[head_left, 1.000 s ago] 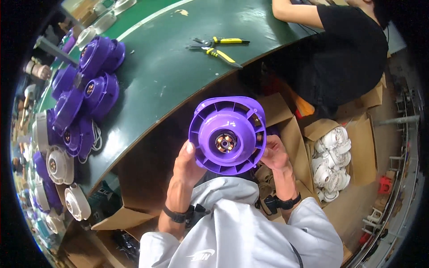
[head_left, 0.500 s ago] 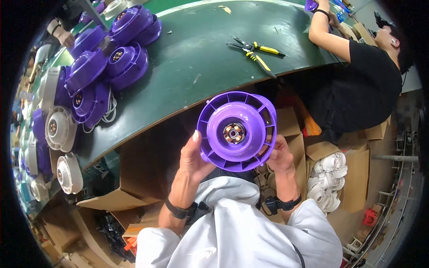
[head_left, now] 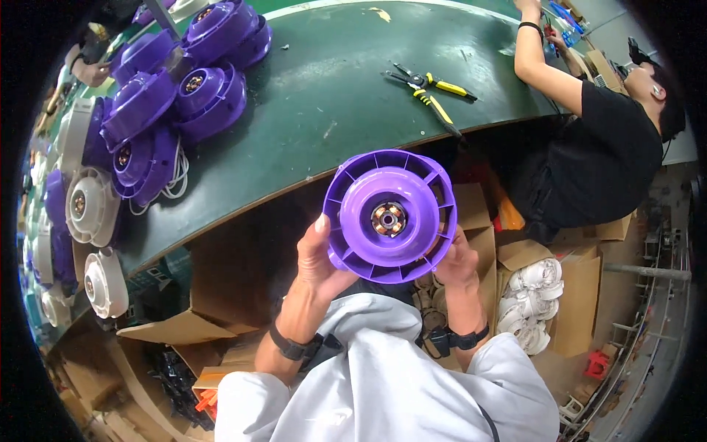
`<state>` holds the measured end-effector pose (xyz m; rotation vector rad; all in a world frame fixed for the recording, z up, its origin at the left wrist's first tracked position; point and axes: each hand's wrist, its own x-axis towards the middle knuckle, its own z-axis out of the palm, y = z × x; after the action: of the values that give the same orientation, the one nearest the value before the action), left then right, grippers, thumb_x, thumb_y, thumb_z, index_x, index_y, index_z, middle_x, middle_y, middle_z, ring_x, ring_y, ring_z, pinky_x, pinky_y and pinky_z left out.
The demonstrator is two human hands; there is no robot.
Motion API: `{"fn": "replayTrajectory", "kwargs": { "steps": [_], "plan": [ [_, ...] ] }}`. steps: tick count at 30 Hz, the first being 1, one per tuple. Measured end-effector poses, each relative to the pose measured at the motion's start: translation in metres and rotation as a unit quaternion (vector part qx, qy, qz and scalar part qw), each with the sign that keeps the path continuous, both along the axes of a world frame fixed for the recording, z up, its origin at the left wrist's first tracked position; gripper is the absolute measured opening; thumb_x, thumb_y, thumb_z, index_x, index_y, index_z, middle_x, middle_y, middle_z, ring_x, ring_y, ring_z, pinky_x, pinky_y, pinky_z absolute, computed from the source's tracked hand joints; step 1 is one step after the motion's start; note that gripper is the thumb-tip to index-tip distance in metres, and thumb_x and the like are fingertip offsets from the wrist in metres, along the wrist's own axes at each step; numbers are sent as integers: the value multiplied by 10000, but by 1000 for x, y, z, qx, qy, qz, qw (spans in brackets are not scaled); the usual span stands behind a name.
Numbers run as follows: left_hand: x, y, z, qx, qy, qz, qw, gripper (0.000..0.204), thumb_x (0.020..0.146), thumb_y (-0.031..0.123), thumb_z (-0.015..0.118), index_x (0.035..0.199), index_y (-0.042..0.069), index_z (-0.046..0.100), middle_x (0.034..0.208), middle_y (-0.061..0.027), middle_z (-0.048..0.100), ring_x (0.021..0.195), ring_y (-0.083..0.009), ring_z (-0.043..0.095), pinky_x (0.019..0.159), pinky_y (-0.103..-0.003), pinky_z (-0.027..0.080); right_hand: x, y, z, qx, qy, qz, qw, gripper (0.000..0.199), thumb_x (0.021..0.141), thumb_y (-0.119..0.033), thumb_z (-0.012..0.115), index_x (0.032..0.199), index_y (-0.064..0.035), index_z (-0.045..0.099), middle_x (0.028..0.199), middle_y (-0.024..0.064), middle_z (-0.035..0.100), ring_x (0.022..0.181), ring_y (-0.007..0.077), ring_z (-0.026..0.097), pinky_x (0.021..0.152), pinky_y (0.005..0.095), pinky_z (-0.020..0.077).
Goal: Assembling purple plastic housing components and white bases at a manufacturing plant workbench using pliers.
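A round purple plastic motor housing (head_left: 356, 214) faces up in front of me, with ribbed slots round its rim and a copper-wound motor core (head_left: 388, 219) in its middle. My left hand (head_left: 321, 264) grips its lower left rim, thumb on the side. On the lower right rim my right hand (head_left: 459, 259) is closed, its fingers partly hidden behind the housing. Both hands hold it clear of the bench, over my lap.
Yellow-and-black wire-stripping pliers (head_left: 434, 96) lie on the green bench (head_left: 317, 96). Purple housings (head_left: 210, 99) and white ones (head_left: 90, 206) are piled at left. An open carton (head_left: 582, 302) with white parts (head_left: 530, 302) stands at right. A co-worker (head_left: 604, 155) sits at far right.
The housing stays in both my hands, almost unmoved. My right hand has shifted slightly along its rim. The co-worker's hands have moved, and the purple part near them no longer shows.
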<state>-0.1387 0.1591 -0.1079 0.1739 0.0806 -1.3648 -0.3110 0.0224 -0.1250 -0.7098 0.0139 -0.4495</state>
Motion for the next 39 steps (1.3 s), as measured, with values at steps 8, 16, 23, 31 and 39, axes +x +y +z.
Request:
{"fn": "replayTrajectory", "kwargs": {
  "steps": [8,16,23,31,39],
  "plan": [
    [5,3,-2,39,-109,9,993,763,734,378,754,1343,31,452,1284,-176,545,1157,-313,552,1035,-491,414,6,-5,-13,100,11,-29,994,400,881,-188,627,1190,60,577,1135,182,642,1041,256,631,940,395,487],
    [6,-1,5,39,-110,-8,993,803,684,296,770,1321,-41,415,1221,-165,562,1098,-270,587,985,-398,470,9,-10,-20,122,11,-29,992,375,886,-181,618,1173,57,578,1150,185,635,1037,247,635,917,382,507],
    [6,-2,8,17,-168,-1,986,803,677,255,763,1323,-62,406,1221,-181,559,1109,-275,580,992,-386,462,6,-12,-32,131,44,-40,990,387,875,-191,606,1166,62,574,1128,184,643,1001,240,646,902,353,515],
    [7,-1,8,30,-212,-3,977,947,615,231,773,1392,-47,308,1308,-212,489,1173,-323,536,1033,-433,430,16,-10,-28,110,-8,-27,994,519,880,-217,576,1313,35,440,1230,162,580,1095,225,590,950,342,479],
    [7,1,17,25,-218,-2,976,893,584,165,800,1353,-37,393,1254,-143,550,1171,-245,536,1034,-355,401,13,-12,-45,104,24,-46,993,539,880,-166,535,1366,13,383,1280,152,545,1106,218,575,963,338,467]
  ]
}}
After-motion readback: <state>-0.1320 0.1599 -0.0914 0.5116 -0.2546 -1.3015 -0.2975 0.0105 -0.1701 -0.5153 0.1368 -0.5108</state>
